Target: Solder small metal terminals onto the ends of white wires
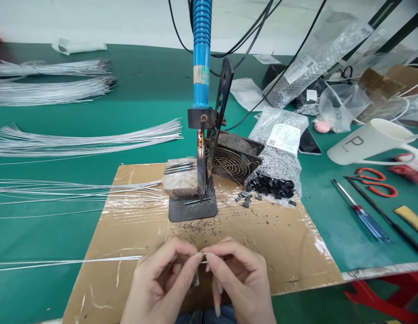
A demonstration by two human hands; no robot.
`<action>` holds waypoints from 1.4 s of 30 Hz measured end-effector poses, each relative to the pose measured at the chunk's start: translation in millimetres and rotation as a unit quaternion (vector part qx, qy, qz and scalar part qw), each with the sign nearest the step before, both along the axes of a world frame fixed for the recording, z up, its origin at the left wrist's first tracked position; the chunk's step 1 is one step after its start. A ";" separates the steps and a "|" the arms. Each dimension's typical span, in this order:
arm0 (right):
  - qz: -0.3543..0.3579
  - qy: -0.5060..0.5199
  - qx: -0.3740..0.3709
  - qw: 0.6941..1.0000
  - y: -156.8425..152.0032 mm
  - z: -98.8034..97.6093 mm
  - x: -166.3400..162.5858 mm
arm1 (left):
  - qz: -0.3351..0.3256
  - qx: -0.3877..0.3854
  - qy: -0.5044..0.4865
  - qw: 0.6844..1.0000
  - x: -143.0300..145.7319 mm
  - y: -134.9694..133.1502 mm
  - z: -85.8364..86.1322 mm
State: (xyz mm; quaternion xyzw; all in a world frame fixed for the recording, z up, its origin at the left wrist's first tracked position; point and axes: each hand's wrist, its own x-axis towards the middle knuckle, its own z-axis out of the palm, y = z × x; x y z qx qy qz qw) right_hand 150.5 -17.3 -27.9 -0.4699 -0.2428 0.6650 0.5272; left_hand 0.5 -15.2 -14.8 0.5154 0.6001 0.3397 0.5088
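Note:
Thin white wires (pixel 107 259) run in from the left, above the cardboard sheet (pixel 283 252), to my left hand (pixel 164 281). Its thumb and forefinger are closed on them near their ends. Fingertip to fingertip with it, my right hand (pixel 240 274) pinches the short bit of wire showing between the two hands. The fingers hide the very ends, and a small grey piece under my left fingertips is too covered to name. Beyond my hands, a blue-handled soldering iron (pixel 202 90) is clamped tip down over a black base plate (pixel 191 215).
Loose white wires (pixel 134 193) and a wire bundle (pixel 94 139) lie at left. Behind the iron sit a block (pixel 177 177) and a fan (pixel 234 164). Small black parts (pixel 274 185) spill from a bubble-wrap bag (pixel 279 148). Rightward are a mug (pixel 367 141), screwdriver (pixel 369 220) and scissors (pixel 380 189).

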 end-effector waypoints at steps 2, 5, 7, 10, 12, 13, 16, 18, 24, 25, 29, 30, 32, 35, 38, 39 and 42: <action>0.000 0.007 -0.003 1.000 0.4 0.9 0.2 | 0.000 -0.006 0.001 1.000 0.0 -1.1 0.1; 0.009 0.022 -0.007 1.000 0.9 1.3 2.0 | 0.018 -0.012 0.008 1.000 2.7 -2.5 3.3; 0.023 0.025 -0.005 0.999 1.1 1.0 4.8 | 0.025 -0.010 0.014 1.000 4.8 -2.7 6.4; 0.054 0.028 -0.002 0.998 1.6 -0.1 10.4 | 0.024 -0.009 0.025 0.999 6.3 -2.3 10.0; 0.074 0.034 -0.001 0.997 2.1 -1.1 14.0 | 0.024 -0.011 0.034 0.999 6.0 -1.9 11.1; 0.081 0.037 -0.001 0.996 2.4 -1.5 15.5 | 0.022 -0.010 0.038 0.999 5.5 -1.6 11.3; 0.097 0.042 -0.002 0.994 3.6 -2.7 18.6 | 0.014 0.003 0.045 0.999 3.5 -0.5 11.2; 0.109 0.049 -0.008 0.993 4.4 -3.4 19.9 | 0.006 0.011 0.044 0.999 1.9 0.3 11.7; 0.127 0.052 -0.013 0.990 4.3 -4.9 21.2 | 0.007 0.004 0.034 0.999 0.0 0.3 14.6; 0.126 0.050 -0.010 0.991 3.9 -4.7 21.0 | 0.010 -0.002 0.032 0.999 0.4 -0.1 14.6; 0.104 0.033 0.002 0.994 2.9 -2.5 18.3 | 0.029 -0.014 0.021 0.999 2.8 -1.6 12.2; 0.096 0.030 0.002 0.995 2.7 -1.9 17.1 | 0.033 -0.012 0.018 0.999 3.5 -2.0 11.3; 0.080 0.025 0.000 0.996 2.4 -1.2 14.5 | 0.042 -0.006 0.011 0.999 5.0 -3.3 9.5; 0.064 0.030 0.000 0.998 1.9 -1.4 10.6 | 0.063 0.001 0.006 0.998 7.4 -6.8 6.3; 0.048 0.049 -0.003 0.998 1.3 -2.0 7.2 | 0.089 0.019 0.009 0.996 10.0 -10.8 2.2; 0.042 0.055 -0.005 0.998 1.0 -2.1 6.1 | 0.097 0.027 0.011 0.995 10.8 -11.8 0.7; 0.029 0.068 -0.009 0.997 -0.1 -1.9 2.9 | 0.118 0.054 0.024 0.991 13.5 -13.7 -2.9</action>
